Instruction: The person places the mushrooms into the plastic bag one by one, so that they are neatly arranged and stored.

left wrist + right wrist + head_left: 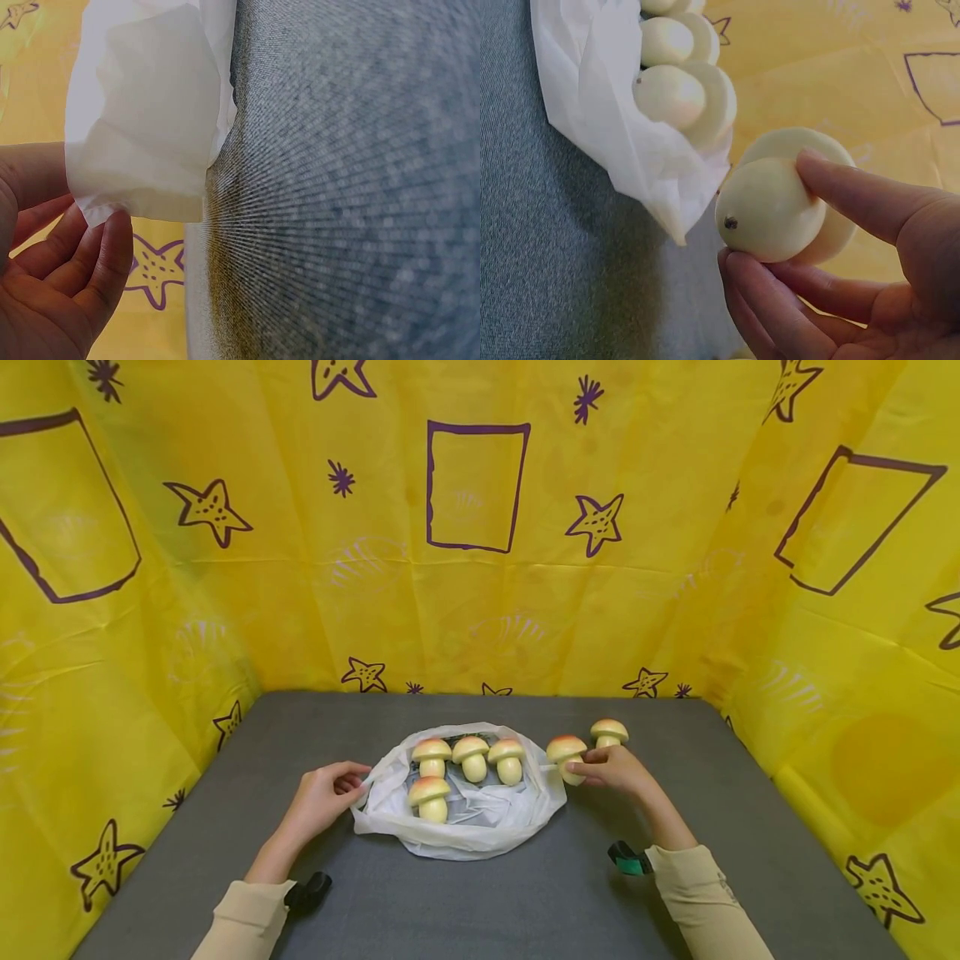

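A white plastic bag [465,842] lies spread open on the dark table, with several toy mushrooms [470,758] inside it, pale-stemmed and orange-tinted on the caps. My left hand [330,793] pinches the bag's left rim between thumb and fingers; the left wrist view shows the white film [150,112] held there. At the bag's right rim, my right hand [611,770] grips one toy mushroom [566,748] by its stem. In the right wrist view that mushroom [769,214] sits between thumb and fingers, its stem end facing the camera, just beside the bag's edge [671,180].
Another toy mushroom [609,732] stands on the table behind my right hand. Yellow cloth walls [480,610] with purple drawings enclose the back and both sides of the grey table [450,910].
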Demonstrator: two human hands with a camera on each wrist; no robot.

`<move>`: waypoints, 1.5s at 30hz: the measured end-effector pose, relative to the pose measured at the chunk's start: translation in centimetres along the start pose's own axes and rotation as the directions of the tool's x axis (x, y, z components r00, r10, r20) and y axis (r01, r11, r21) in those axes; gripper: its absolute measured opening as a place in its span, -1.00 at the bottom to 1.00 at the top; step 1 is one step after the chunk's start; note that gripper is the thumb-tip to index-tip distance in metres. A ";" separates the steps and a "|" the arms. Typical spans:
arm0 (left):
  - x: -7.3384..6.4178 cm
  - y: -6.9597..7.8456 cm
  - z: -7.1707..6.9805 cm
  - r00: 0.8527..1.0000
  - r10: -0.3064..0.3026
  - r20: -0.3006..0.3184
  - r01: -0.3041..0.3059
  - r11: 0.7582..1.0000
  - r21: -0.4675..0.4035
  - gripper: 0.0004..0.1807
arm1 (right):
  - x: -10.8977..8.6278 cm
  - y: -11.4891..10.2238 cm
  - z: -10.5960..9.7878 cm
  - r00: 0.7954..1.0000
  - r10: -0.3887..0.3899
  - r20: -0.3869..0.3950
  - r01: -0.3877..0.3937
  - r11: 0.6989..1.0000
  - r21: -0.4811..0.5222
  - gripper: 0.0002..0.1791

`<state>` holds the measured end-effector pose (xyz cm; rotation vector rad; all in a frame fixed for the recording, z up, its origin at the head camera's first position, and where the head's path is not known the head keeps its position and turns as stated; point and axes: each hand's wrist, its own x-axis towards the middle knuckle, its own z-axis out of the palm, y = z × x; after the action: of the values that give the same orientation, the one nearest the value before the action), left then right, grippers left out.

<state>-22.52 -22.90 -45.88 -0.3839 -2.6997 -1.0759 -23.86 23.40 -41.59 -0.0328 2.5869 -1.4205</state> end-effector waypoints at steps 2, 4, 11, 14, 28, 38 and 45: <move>0.0 0.0 0.0 1.000 0.002 0.001 -0.002 1.000 0.001 -0.74 | -0.1 -0.3 0.1 1.000 -0.008 0.012 0.009 1.000 -0.007 -0.53; 0.0 0.0 0.0 1.000 0.000 0.001 0.000 1.000 0.000 -0.74 | -0.3 -0.6 0.2 1.000 -0.013 0.014 0.013 1.000 -0.003 -0.56; 0.1 0.1 0.0 1.000 -0.002 0.002 0.002 1.000 -0.001 -0.74 | -0.5 -1.4 0.5 1.000 -0.014 0.009 0.015 1.000 -0.024 -0.56; 0.1 0.0 0.0 1.000 -0.006 0.003 0.006 1.000 -0.001 -0.74 | -0.5 -1.6 0.8 1.000 -0.013 0.003 0.013 1.000 -0.015 -0.55; 0.0 0.1 0.0 1.000 -0.001 0.003 0.001 1.000 0.008 -0.75 | -1.1 -3.1 2.0 0.999 -0.052 0.011 0.052 0.999 -0.004 -0.59; 0.0 0.1 -0.1 1.000 0.001 -0.004 -0.001 1.000 0.003 -0.75 | -0.9 -3.7 3.1 0.997 -0.075 0.036 0.075 0.997 0.011 -0.61; -0.2 0.0 -0.1 1.000 0.005 -0.008 -0.005 1.000 0.002 -0.76 | -0.7 -4.0 4.0 0.997 -0.053 0.051 0.052 0.999 0.013 -0.53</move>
<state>-22.33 -23.02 -45.85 -0.3848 -2.6914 -1.0705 -22.79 17.95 -40.24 -0.1347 2.5540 -1.4334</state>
